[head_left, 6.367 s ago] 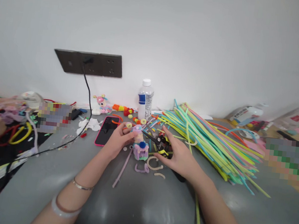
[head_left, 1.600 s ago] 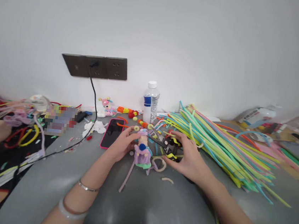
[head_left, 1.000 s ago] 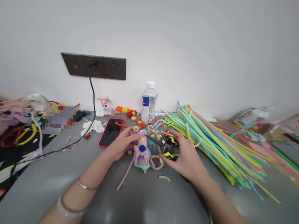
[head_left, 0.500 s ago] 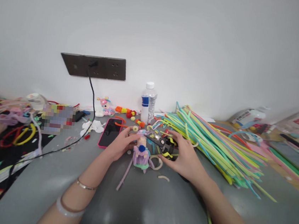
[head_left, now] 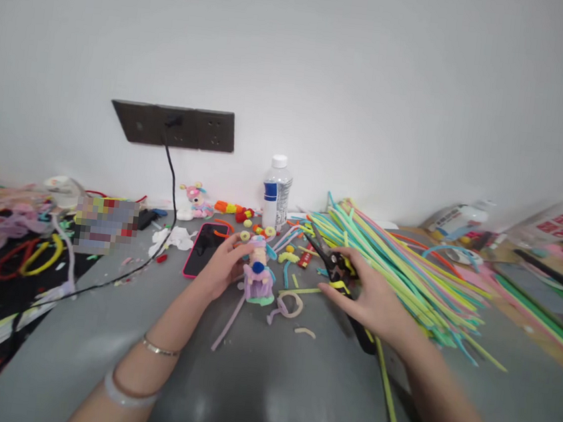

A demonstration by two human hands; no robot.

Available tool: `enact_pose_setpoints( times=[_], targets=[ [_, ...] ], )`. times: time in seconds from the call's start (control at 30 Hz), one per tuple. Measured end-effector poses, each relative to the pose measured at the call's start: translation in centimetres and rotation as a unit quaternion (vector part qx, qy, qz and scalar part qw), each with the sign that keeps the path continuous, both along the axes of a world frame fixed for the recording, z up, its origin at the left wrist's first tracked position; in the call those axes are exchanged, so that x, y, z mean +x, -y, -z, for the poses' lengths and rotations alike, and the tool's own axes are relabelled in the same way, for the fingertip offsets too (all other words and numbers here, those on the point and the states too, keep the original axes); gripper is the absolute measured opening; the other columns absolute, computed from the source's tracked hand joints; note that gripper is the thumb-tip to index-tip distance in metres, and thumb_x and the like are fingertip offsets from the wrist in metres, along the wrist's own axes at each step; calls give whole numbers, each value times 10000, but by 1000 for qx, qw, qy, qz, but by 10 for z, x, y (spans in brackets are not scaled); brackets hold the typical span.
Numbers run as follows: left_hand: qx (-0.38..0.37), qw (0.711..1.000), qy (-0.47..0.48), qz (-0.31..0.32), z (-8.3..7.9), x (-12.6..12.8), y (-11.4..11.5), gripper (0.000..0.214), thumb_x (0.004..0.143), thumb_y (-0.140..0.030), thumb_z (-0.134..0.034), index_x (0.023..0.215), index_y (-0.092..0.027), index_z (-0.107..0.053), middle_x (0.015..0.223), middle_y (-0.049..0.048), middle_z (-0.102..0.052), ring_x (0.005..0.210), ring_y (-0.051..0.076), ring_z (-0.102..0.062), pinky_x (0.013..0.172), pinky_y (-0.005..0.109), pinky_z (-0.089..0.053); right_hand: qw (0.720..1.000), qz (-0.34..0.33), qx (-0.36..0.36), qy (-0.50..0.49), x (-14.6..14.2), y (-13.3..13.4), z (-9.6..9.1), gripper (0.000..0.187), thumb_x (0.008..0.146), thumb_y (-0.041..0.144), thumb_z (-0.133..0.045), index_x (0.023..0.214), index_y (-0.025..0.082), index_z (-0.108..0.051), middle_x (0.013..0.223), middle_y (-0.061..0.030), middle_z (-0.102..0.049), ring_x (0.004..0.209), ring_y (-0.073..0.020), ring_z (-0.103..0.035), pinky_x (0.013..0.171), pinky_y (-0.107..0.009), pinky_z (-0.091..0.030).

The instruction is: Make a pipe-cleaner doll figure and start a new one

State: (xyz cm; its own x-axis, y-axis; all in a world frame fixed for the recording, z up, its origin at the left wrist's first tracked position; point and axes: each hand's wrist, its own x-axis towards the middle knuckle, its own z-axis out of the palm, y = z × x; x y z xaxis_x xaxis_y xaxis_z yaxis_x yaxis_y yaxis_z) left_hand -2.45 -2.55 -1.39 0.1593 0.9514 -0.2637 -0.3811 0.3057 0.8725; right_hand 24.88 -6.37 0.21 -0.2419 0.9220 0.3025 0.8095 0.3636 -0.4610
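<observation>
Left hand is gripping the doll; right hand, at its 3 o'clock, is clamping cutters, trimming underway; next cut needs realignment.

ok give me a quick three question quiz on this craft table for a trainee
1. True or false: the left hand touches the purple doll figure.
2. What does the right hand hold: A) the water bottle, B) black pliers, C) the phone?
3. Which side of the doll is the pile of pipe cleaners on?

Key: 1 true. 2 B. 3 its right.
</observation>
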Motion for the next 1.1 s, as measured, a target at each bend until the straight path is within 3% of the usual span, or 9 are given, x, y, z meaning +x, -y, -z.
enact_pose_setpoints(
  times=[0.13, 0.27, 0.47, 0.6, 0.77, 0.93, 1.0, 1.1],
  targets=[
    [8, 999, 29, -26, -2, -1, -1, 385, 598, -304, -836, 875, -192, -593, 690, -40, -621, 560, 103, -570, 489, 207, -427, 991, 45, -43, 118, 24, 36, -10, 524, 818, 633, -567, 1118, 204, -555, 861, -90, -733, 700, -277, -699, 578, -338, -494],
    [16, 999, 28, -24, -3, 0, -1, 363, 606, -303, -831, 853, -194, -588, 690, -42, -624, 557, 100, -565, 493, 208, -425, 969, 92, -86, 211, 26, 86, 7, 481, 825, 625, -514, 1021, 191, -584, 677, -87, -710, 522, -293, -670, 458, -339, -424],
    [11, 999, 32, -30, -1, 1, 0, 362, 598, -275, -833, 839, -200, -573, 680, -52, -615, 537, 93, -553, 483, 203, -399, 954, 122, -75, 264, 11, 121, 44, 451, 881, 529, -429, 1105, 166, -576, 753, -139, -718, 579, -323, -705, 443, -357, -440],
    [26, 999, 36, -29, 0, -1, -1, 341, 613, -283, -827, 819, -193, -570, 658, -53, -593, 528, 90, -531, 473, 204, -396, 948, 130, -62, 283, 9, 127, 52, 466, 899, 500, -390, 1145, 143, -562, 717, -139, -680, 564, -309, -692, 437, -351, -448],
    [39, 998, 40, -35, -2, -2, -2, 316, 615, -262, -819, 812, -184, -585, 666, -45, -600, 534, 90, -529, 502, 214, -415, 939, 135, -78, 307, 14, 137, 46, 439, 867, 470, -419, 1056, 126, -616, 692, -153, -656, 489, -311, -665, 399, -364, -436],
    [23, 999, 34, -26, -3, -1, -1, 340, 612, -271, -825, 838, -190, -585, 668, -53, -609, 521, 84, -529, 502, 210, -410, 962, 92, -126, 224, 49, 139, 38, 448, 812, 505, -513, 1106, 192, -639, 707, -156, -712, 575, -350, -707, 491, -442, -530],
    [16, 999, 25, -21, -3, 0, -1, 358, 606, -284, -829, 850, -194, -582, 685, -52, -621, 532, 87, -544, 493, 205, -409, 970, 57, -152, 183, 73, 133, 24, 441, 762, 580, -588, 1063, 265, -659, 786, -165, -749, 676, -371, -730, 577, -472, -567],
    [5, 1000, 11, -12, -3, 1, -1, 394, 593, -299, -837, 885, -197, -593, 731, -43, -647, 569, 97, -580, 504, 201, -427, 976, 49, -152, 148, 98, 116, -11, 376, 793, 628, -583, 1019, 338, -659, 802, -155, -748, 668, -336, -718, 545, -433, -545]
  ],
)
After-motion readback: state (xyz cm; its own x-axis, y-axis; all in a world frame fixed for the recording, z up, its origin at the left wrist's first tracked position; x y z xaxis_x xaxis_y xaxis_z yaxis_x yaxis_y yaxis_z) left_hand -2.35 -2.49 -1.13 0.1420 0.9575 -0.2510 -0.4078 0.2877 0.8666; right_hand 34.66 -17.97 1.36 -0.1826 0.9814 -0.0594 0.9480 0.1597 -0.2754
